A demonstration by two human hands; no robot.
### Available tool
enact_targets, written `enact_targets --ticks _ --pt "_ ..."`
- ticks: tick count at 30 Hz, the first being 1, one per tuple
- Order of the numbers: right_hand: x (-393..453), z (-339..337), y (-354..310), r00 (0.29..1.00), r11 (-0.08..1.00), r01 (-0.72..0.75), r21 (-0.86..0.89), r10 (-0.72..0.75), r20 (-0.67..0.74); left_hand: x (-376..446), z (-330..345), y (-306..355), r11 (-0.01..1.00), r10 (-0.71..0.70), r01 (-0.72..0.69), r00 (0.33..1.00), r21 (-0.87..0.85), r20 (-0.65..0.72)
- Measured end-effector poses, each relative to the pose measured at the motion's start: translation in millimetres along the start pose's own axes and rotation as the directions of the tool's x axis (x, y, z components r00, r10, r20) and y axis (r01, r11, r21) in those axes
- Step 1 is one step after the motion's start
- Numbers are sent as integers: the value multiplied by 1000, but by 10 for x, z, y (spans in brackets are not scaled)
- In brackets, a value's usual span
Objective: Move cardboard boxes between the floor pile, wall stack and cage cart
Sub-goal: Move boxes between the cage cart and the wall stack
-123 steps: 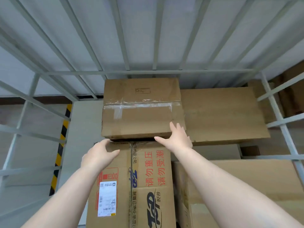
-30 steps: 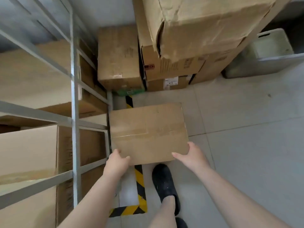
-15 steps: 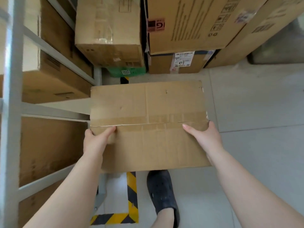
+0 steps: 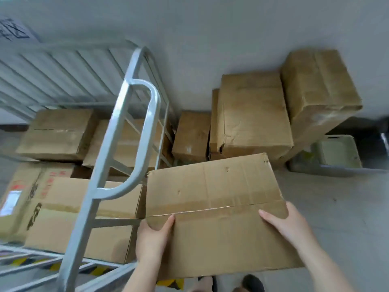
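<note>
Single head view, worn high, looking forward and steeply down. Close over a box (image 4: 212,213) held in both hands at the frame's lower middle; cart (image 4: 117,144) near at left, wall stack (image 4: 252,114) farther ahead, floor (image 4: 336,207) at right.

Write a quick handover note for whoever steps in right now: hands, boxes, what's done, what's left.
Left hand grips the left edge of the carried box, thumb on top. Right hand holds its right edge.
The box is held up, outside the cage cart, in front of the wall stack.
Done: this box is lifted and off the floor.
Left: set it down, probably on the wall stack. More boxes sit in the cart.
</note>
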State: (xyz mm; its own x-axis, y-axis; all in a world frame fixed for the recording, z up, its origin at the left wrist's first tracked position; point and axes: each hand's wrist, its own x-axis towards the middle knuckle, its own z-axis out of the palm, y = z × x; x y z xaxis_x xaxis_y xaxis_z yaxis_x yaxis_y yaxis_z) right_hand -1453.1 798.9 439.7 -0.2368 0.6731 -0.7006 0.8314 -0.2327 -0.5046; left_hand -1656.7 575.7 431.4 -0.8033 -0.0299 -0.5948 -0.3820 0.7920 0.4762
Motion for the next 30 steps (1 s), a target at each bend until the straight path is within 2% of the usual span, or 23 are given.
enact_targets --ticks 3,6,9,11,13,16,22,26,30 --pt "-391 -239 -105 992 991 126 -32 -126 21 -444 -345 -2 1000 -6 10 992 28 -124" --pt "-715 -469 -186 969 958 247 -146 -241 54 -928 -562 -191 996 -27 42 983 78 -183" --pt "-944 -655 -110 946 914 324 -243 -305 112 -1395 -593 -483 994 -106 111 977 16 -186" --pt "-1052 -725 7 933 901 353 -254 -318 167 -1670 -561 -687 993 -114 109 973 -37 -202" --pt "-1165 -743 94 917 882 389 -265 -343 205 -1921 -595 -846 988 -136 113 955 -101 -262" --pt "-1398 -618 103 866 836 483 -261 -414 279 -2271 -821 -1084 970 -231 179 886 -162 -403" --pt "-2208 -108 -310 651 647 737 -194 -605 459 -2860 -1631 -1679 936 -349 219 671 -276 -654" --pt "-2842 352 -530 482 508 851 -135 -650 588 -3124 -2230 -2164 901 -433 223 515 -372 -740" --pt "-3398 880 -684 375 422 900 -109 -621 689 -3288 -2802 -2601 870 -490 306 464 -386 -738"
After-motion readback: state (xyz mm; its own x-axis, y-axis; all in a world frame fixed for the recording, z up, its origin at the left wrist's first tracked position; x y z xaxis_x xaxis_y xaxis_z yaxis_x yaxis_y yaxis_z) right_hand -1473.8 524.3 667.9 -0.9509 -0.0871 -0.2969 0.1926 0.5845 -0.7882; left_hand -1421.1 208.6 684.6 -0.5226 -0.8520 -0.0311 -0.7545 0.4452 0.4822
